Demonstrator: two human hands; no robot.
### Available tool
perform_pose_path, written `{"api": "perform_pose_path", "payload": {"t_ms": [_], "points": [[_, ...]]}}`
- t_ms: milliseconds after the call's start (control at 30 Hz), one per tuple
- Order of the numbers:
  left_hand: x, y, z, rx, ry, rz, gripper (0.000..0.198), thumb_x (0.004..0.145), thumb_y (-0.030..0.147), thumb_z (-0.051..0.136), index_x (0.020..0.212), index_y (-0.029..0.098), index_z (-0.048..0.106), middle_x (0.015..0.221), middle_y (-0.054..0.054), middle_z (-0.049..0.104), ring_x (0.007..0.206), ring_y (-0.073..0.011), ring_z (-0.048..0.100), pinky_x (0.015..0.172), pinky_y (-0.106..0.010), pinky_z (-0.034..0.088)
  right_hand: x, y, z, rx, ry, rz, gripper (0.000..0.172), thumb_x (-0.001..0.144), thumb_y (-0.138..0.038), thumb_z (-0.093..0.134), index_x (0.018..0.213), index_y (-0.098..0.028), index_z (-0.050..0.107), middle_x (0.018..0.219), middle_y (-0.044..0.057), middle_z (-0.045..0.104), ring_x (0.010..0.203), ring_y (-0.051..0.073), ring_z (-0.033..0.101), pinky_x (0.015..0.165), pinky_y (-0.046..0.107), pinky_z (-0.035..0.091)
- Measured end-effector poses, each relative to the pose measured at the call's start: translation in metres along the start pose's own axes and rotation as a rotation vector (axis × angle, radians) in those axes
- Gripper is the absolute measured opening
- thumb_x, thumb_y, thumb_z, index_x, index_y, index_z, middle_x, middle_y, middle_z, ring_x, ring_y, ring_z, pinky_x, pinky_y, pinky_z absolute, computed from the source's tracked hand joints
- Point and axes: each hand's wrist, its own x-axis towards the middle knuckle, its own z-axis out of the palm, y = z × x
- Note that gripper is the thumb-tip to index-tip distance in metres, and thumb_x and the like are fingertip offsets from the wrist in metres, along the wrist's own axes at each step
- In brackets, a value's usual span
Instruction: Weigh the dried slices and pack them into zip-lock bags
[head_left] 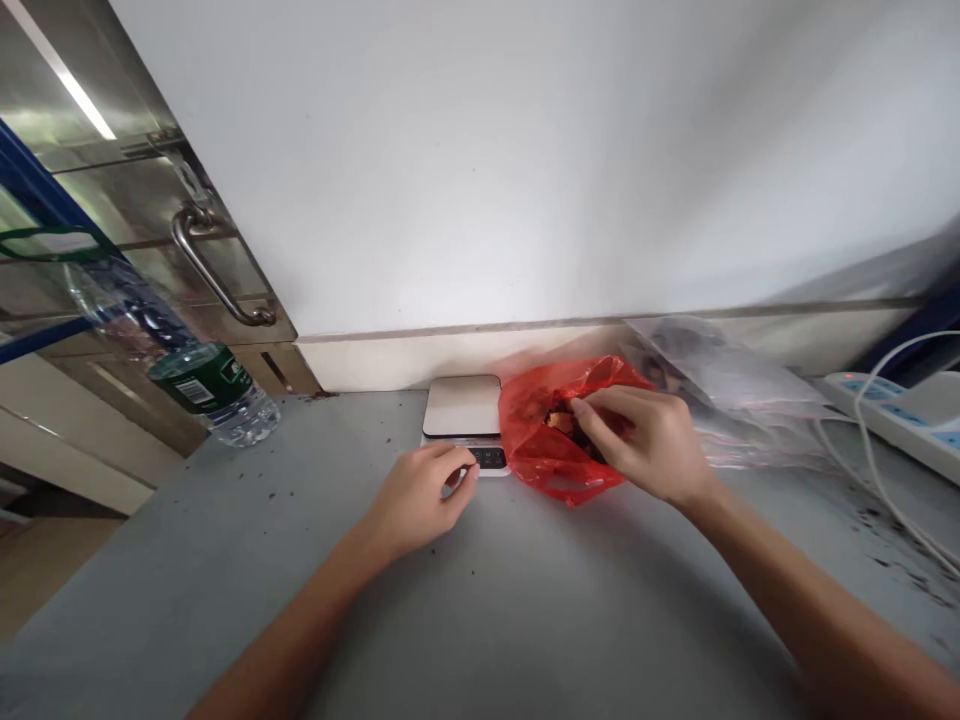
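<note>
A small scale (463, 407) with a pale, flat plate and a dark button strip stands against the wall. Just in front of it is my left hand (426, 492), its fingers curled and the fingertips pinched together by the buttons; whether anything is between them is too small to tell. To the right of the scale lies an open red plastic bag (532, 440) with brown, dry pieces (559, 420) inside. My right hand (646, 440) reaches over the bag's mouth, thumb and index finger pinched at the brown pieces. What the fingertips hold is partly hidden.
A large clear bottle (210, 385) with a green label stands at the table's left edge. Clear plastic bags (742, 400) lie behind my right hand. At the far right are a white power strip (900, 415) and cable (862, 430). Dark crumbs dot the grey table (480, 630).
</note>
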Motion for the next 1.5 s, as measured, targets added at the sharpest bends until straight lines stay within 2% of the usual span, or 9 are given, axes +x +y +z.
{"api": "perform_pose_path", "payload": {"t_ms": [100,267,500,733,967,1167,1333,1400,1500], "points": [[-0.004,-0.004,0.005,0.041,-0.01,0.002,0.023,0.097,0.021,0.046,0.085,0.021,0.066,0.078,-0.003,0.071,0.069,-0.0178,0.066,0.067,-0.029,0.051,-0.006,-0.003,0.007,-0.055,0.095,-0.041,0.048,0.101,-0.029,0.052,0.054,-0.025,0.044,0.044,-0.002,0.045,0.04,0.013,0.039,0.044,0.029,0.033],[-0.005,-0.006,0.011,0.075,-0.027,0.016,0.024,0.099,0.021,0.046,0.086,0.021,0.065,0.077,-0.003,0.069,0.071,-0.019,0.066,0.068,-0.03,0.051,-0.018,0.002,0.008,-0.1,0.074,-0.157,0.046,0.1,-0.02,0.052,0.055,-0.025,0.041,0.044,-0.004,0.041,0.039,0.01,0.035,0.041,0.028,0.03],[-0.006,-0.007,0.018,0.077,0.003,0.047,0.021,0.098,0.02,0.048,0.097,0.02,0.069,0.088,-0.007,0.069,0.087,-0.0236,0.067,0.078,-0.035,0.055,-0.029,0.011,0.008,-0.077,-0.006,-0.168,0.026,0.098,-0.02,0.058,0.073,-0.022,0.064,0.06,0.002,0.068,0.045,0.015,0.059,0.045,0.028,0.046],[-0.006,-0.009,0.013,0.078,0.071,0.068,0.023,0.1,0.019,0.047,0.107,0.018,0.07,0.099,-0.01,0.07,0.097,-0.0263,0.066,0.088,-0.039,0.058,-0.028,0.01,0.011,-0.064,0.008,-0.135,0.016,0.097,-0.018,0.057,0.09,-0.024,0.07,0.074,0.004,0.077,0.049,0.016,0.063,0.049,0.029,0.05],[-0.007,-0.015,0.017,0.146,0.165,0.102,0.025,0.099,0.017,0.049,0.112,0.017,0.07,0.111,-0.013,0.068,0.106,-0.0266,0.066,0.092,-0.04,0.059,-0.029,0.016,0.012,-0.156,0.131,-0.083,0.035,0.085,-0.008,0.056,0.063,-0.026,0.038,0.055,-0.005,0.048,0.045,0.011,0.046,0.044,0.024,0.04],[-0.006,-0.014,0.018,0.146,0.18,0.117,0.024,0.099,0.017,0.05,0.112,0.016,0.07,0.109,-0.012,0.069,0.106,-0.0263,0.067,0.09,-0.039,0.061,-0.026,0.01,0.008,-0.166,0.166,-0.129,0.012,0.091,-0.015,0.061,0.095,-0.024,0.067,0.107,0.011,0.075,0.091,0.022,0.075,0.071,0.03,0.061],[-0.006,-0.014,0.016,0.14,0.171,0.122,0.023,0.099,0.018,0.05,0.112,0.017,0.069,0.109,-0.012,0.07,0.107,-0.026,0.068,0.09,-0.039,0.061,-0.029,0.013,0.009,-0.164,0.163,-0.104,0.033,0.086,-0.005,0.058,0.063,-0.026,0.045,0.063,-0.003,0.056,0.051,0.012,0.058,0.049,0.023,0.052],[-0.005,-0.014,0.016,0.138,0.168,0.122,0.023,0.1,0.018,0.05,0.112,0.018,0.069,0.109,-0.011,0.07,0.106,-0.0254,0.068,0.091,-0.038,0.061,-0.029,0.016,0.008,-0.157,0.143,-0.118,0.026,0.084,-0.004,0.056,0.069,-0.025,0.054,0.075,0.002,0.067,0.068,0.017,0.071,0.058,0.026,0.059],[-0.006,-0.012,0.017,0.134,0.17,0.12,0.023,0.1,0.018,0.05,0.112,0.019,0.069,0.108,-0.011,0.07,0.106,-0.0248,0.069,0.092,-0.037,0.061,-0.03,0.017,0.009,-0.152,0.134,-0.121,0.028,0.089,-0.008,0.058,0.106,-0.024,0.072,0.121,0.012,0.075,0.108,0.027,0.076,0.08,0.035,0.066]]}}
